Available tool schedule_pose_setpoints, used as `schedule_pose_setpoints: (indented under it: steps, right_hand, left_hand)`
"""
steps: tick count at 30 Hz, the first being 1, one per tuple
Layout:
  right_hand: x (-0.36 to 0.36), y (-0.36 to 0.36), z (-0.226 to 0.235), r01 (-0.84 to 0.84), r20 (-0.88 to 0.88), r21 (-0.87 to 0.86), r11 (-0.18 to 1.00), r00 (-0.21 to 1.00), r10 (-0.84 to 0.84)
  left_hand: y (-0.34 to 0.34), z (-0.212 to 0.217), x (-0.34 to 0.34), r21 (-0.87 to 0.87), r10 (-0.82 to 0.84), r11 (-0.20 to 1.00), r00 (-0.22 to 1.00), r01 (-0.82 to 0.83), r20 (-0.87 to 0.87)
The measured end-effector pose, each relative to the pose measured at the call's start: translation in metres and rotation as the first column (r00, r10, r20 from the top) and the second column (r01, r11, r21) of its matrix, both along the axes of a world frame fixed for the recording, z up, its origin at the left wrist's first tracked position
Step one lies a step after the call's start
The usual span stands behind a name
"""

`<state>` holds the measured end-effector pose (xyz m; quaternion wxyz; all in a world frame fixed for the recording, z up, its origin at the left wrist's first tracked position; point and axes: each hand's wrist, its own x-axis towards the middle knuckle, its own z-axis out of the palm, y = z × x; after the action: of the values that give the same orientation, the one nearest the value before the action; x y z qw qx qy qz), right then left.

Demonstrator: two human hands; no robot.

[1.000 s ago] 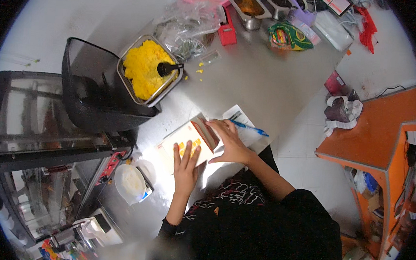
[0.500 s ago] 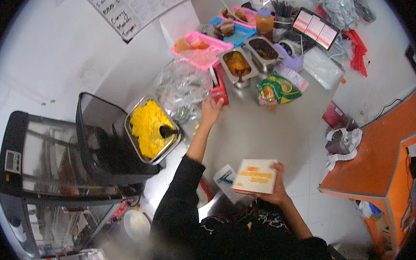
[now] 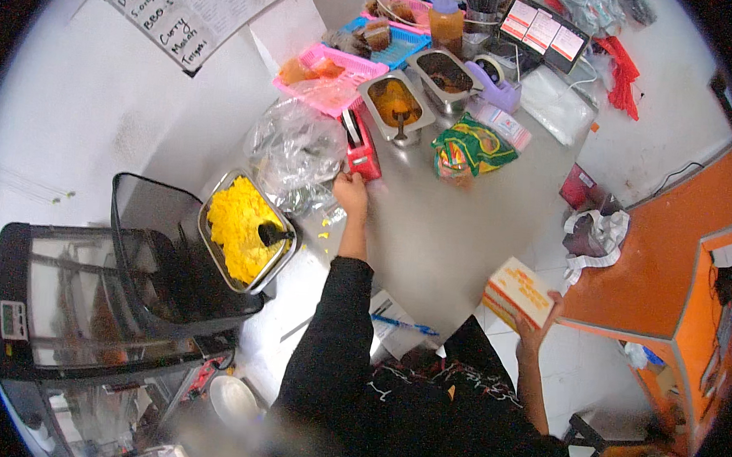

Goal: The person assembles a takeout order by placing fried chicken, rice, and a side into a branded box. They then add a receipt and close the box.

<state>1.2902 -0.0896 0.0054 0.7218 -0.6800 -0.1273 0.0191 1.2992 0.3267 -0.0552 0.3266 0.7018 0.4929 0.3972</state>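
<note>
The left hand point(image 3: 351, 190) reaches to the middle of the frame and touches the base of the red tape dispenser point(image 3: 362, 147) on the grey counter point(image 3: 442, 225); whether its fingers are closed on it I cannot tell. The right hand point(image 3: 536, 323), at lower right, grips a yellow box point(image 3: 517, 292) with orange print, fingers wrapped round its far end, holding it off the counter edge.

To do this well, I judge the box should stay level and shut while the left hand takes a firm hold low on the dispenser, clear of the crumpled clear bag point(image 3: 291, 153) just beside it.

A white handwritten sheet point(image 3: 191, 8) hangs at upper left. A green and yellow packet point(image 3: 470, 151) lies right of the dispenser. Pink point(image 3: 325, 79) and blue point(image 3: 394, 37) baskets sit above. A tray of yellow food point(image 3: 240, 229) stands at centre left.
</note>
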Motion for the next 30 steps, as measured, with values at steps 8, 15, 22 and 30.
schedule_pose_setpoints:
  steps: [8, 15, 22, 30]
  right_hand:
    - [-0.033, 0.101, 0.009, -0.126, -0.238, 0.147, 0.981, 0.958, 0.158]
    - [-0.146, 0.172, 0.026, -0.694, 0.069, 0.303, 0.654, 0.700, 0.711]
    - [-0.195, 0.189, 0.019, -0.752, 0.363, -0.489, 0.442, 0.286, 0.887]
    - [-0.096, 0.179, -0.028, -0.448, 0.214, -0.686, 0.572, 0.628, 0.749]
  left_hand:
    - [-0.139, 0.108, -0.139, -0.288, -0.390, 0.821, 0.853, 0.493, 0.348]
    - [-0.201, 0.147, -0.270, -0.407, -0.101, 0.894, 0.970, 0.186, 0.221]
    - [-0.197, 0.074, -0.391, 0.124, -0.072, 0.991, 0.985, 0.052, 0.158]
    - [-0.219, 0.094, -0.403, 0.132, -0.041, 0.986, 0.918, 0.100, -0.394]
